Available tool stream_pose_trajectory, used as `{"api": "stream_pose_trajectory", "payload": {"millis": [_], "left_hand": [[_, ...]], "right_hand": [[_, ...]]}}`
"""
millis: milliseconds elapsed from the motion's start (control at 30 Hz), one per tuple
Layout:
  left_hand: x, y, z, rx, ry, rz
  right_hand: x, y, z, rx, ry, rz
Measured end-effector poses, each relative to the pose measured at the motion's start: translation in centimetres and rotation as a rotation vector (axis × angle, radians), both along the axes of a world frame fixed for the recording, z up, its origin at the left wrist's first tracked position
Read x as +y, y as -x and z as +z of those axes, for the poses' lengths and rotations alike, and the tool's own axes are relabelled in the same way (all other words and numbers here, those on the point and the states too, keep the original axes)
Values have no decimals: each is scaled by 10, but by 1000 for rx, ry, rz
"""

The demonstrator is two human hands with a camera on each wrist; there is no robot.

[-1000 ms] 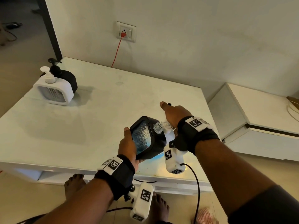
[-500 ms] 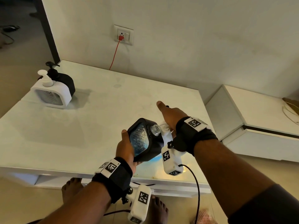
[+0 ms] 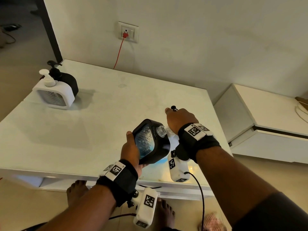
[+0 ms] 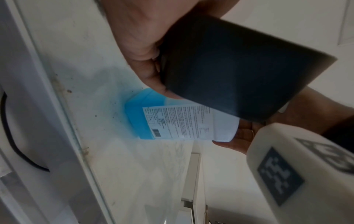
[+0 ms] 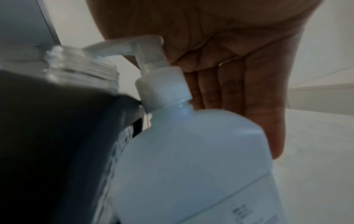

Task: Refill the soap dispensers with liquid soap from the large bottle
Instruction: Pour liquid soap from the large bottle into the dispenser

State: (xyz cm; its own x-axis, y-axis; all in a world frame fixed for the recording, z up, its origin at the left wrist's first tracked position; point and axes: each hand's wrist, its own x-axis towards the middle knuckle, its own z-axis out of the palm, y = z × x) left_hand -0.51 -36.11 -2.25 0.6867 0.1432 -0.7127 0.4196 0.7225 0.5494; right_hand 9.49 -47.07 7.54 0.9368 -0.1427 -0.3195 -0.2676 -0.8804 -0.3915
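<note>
Low in the frame's centre, the left hand gripped a tilted black dispenser, its open neck under the large bottle pump spout. The right hand pressed that pump with straight fingers. At upper left, white dispenser and second black dispenser stood touching on the table.

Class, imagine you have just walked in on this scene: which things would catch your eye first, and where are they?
First, the black dispenser, tilted and uncapped, held by the left hand over the table's near edge. Its open neck meets the pump spout of the large bottle, with the right hand on the pump. Far left stand a white dispenser and another black one.
</note>
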Motion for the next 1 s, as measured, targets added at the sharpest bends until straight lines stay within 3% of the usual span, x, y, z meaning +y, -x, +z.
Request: {"api": "stream_pose_trajectory", "payload": {"millis": [200,567,867,1000], "left_hand": [[1,-1,-1,2,6,0],[0,-1,-5,24,8,11],[3,-2,-5,13,7,9],[2,-1,-2,8,4,14]], "right_hand": [[1,-6,9,137,-68,80],[1,-7,-4,76,45,39],[4,3,19,187,-138,94],[6,5,18,162,-95,133]]}}
